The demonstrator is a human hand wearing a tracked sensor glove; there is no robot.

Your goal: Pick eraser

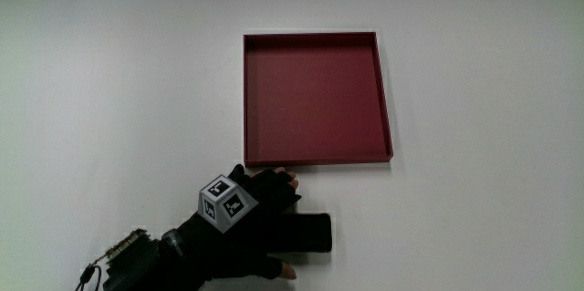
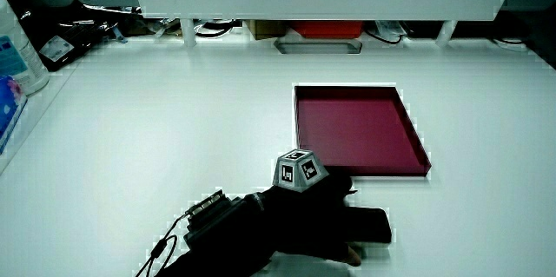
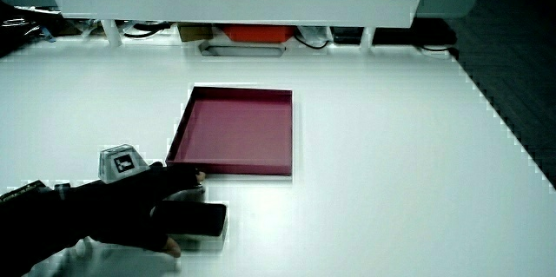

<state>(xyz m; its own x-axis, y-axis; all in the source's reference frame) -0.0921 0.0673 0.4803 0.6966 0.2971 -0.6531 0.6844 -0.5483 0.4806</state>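
Fingers (image 1: 278,184) of the hand (image 1: 245,223) are curling around a dark, flat eraser (image 1: 310,233), thumb on its nearer edge and fingertips on the edge toward the tray (image 1: 384,99). That eraser is lying on the table (image 1: 109,81), just nearer the person than the empty red tray, as both side views are showing (image 2: 369,225) (image 3: 204,219). Grasping seems to be the step in hand; lifting straight up, with a firm pinch, is what comes next.
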